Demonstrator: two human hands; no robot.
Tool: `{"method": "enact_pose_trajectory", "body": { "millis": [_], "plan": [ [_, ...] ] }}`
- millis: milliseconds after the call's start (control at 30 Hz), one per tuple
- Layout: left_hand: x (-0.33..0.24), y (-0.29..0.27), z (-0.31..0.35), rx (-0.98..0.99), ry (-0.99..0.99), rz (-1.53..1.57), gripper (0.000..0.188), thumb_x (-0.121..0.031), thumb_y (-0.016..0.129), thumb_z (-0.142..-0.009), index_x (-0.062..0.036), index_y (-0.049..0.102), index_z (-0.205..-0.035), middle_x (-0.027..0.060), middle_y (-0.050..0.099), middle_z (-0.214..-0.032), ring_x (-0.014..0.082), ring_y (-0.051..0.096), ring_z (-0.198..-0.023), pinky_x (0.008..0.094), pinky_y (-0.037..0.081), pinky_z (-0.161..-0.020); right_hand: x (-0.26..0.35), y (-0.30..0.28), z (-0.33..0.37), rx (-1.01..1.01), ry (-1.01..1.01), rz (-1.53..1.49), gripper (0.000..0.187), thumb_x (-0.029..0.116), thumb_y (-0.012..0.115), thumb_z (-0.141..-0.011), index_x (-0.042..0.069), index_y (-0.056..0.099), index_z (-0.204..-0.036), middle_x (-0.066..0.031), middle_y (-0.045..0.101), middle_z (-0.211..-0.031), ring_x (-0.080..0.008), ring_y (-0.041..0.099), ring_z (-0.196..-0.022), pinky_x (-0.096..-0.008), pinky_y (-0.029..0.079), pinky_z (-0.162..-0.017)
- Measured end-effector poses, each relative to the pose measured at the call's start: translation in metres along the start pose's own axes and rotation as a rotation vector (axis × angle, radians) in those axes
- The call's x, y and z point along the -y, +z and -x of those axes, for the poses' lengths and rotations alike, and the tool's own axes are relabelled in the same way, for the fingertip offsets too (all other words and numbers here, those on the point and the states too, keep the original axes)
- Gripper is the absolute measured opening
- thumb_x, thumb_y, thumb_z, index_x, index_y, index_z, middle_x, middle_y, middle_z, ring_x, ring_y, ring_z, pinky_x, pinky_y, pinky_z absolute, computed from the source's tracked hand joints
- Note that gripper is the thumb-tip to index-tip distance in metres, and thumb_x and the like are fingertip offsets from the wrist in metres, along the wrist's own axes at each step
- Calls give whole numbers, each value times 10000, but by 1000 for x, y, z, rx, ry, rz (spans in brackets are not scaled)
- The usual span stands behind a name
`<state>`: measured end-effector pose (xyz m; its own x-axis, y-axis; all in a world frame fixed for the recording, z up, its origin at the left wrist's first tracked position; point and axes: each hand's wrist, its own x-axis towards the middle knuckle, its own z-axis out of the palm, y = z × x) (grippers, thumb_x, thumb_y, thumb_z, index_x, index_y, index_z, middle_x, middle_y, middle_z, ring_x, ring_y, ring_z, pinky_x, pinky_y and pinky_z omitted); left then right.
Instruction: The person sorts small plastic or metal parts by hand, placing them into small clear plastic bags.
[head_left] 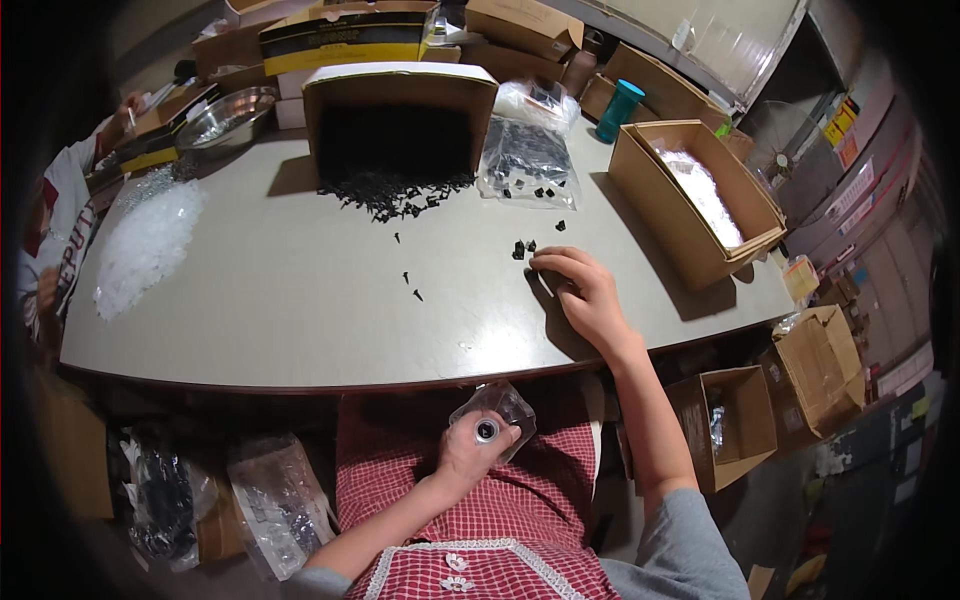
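Over my lap, my left hand (467, 452) is closed around a clear plastic bottle (516, 408) whose round neck faces up; something dark shows inside the opening. My right hand (590, 300) reaches over the table with its fingers stretched out and nothing visibly held. Its fingertips are right beside a few small black plastic parts (519, 249), and I cannot tell whether they touch one. Another such part (561, 226) lies a little farther off. Several small black pieces with thin stems (417, 295) lie loose left of centre on the table.
A tipped cardboard box (400, 72) spills black pieces across the table (260, 290). Beside it lies a clear bag (528, 160) of dark parts. A carton (690, 240) with white contents stands right, a teal bottle (620, 110) behind. Clear pieces (150, 245) are heaped left, near another person (65, 220).
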<state>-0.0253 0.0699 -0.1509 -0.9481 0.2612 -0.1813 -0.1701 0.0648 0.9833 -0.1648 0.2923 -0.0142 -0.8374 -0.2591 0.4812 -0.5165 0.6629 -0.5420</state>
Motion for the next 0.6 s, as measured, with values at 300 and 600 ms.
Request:
{"method": "enact_pose_trajectory", "body": {
  "millis": [300,600],
  "plan": [
    [2,6,-4,-26,124,14,169,-128,835,-907,-39,701,-858,6,656,-717,73,594,-593,241,475,-534,7,6,-25,-63,-127,210,597,-139,508,-709,33,725,-1238,-115,706,-1309,-331,601,-1266,-446,424,-1121],
    [4,3,-1,-39,115,3,200,-176,848,-900,-43,706,-854,-3,650,-721,75,601,-602,246,483,-545,5,5,-14,-133,-78,140,513,-131,521,-708,74,787,-1096,-137,761,-1083,-319,625,-1213,-429,407,-1122]
  ]
}}
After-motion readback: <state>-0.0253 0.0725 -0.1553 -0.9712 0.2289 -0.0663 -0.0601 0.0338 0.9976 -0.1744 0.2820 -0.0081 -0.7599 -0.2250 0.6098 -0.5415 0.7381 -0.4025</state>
